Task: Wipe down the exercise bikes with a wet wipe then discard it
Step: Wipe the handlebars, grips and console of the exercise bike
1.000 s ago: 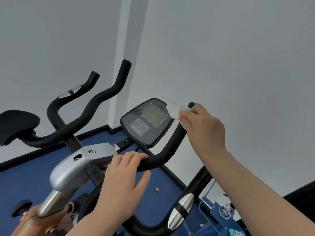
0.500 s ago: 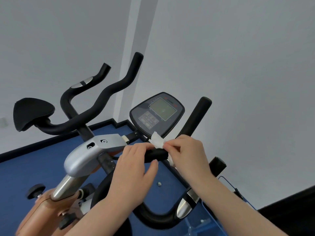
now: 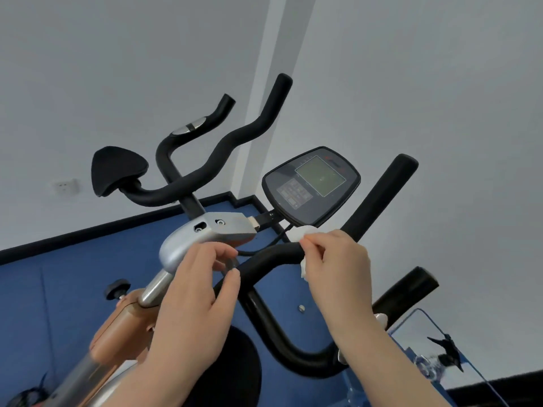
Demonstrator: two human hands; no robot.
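Pinching a soft, limp wet wipe point(image 3: 302, 234) around the handlebar point(image 3: 273, 254), right hand point(image 3: 338, 271) at 3 o'clock; left hand point(image 3: 194, 298) fingers loosely curled, holding nothing.

White walls point(image 3: 411, 83) meet in a corner behind everything, with a white wall socket point(image 3: 65, 186) low on the left wall. A black skirting strip point(image 3: 88, 230) runs along the foot of the walls above the blue floor point(image 3: 58, 289). At the lower right corner sits a clear panel point(image 3: 435, 356) with a blue edge.
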